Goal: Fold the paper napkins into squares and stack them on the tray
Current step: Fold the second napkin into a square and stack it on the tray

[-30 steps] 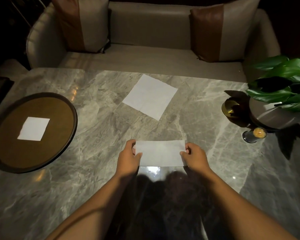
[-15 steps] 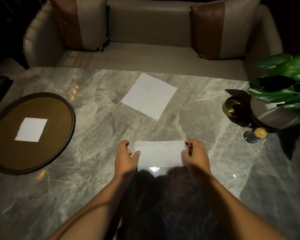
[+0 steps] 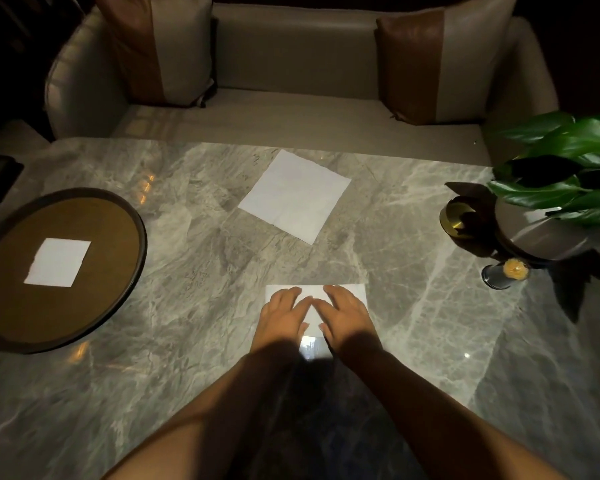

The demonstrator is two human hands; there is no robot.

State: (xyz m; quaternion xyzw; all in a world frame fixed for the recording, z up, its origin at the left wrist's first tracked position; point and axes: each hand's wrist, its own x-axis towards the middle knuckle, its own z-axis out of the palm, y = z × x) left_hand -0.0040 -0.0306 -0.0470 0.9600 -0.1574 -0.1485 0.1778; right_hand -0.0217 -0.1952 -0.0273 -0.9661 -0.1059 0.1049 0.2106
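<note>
A white napkin folded into a long rectangle [image 3: 313,293] lies on the marble table near me. My left hand [image 3: 282,315] and my right hand [image 3: 347,315] both press flat on it with straight fingers, their fingertips almost meeting at its middle, and they hide most of it. An unfolded white napkin [image 3: 295,195] lies further back at the table's centre. At the left stands a round brown tray [image 3: 118,216] with one small folded square napkin [image 3: 58,262] on it.
A potted plant [image 3: 565,174] in a round pot stands at the right edge. Beside it are a brass dish [image 3: 456,218] and a small glass with a candle [image 3: 506,271]. A beige sofa [image 3: 291,64] with two cushions runs behind the table.
My hands pinched the napkin's two short ends before. They have let go, slid inward and now lie flat on its middle.
</note>
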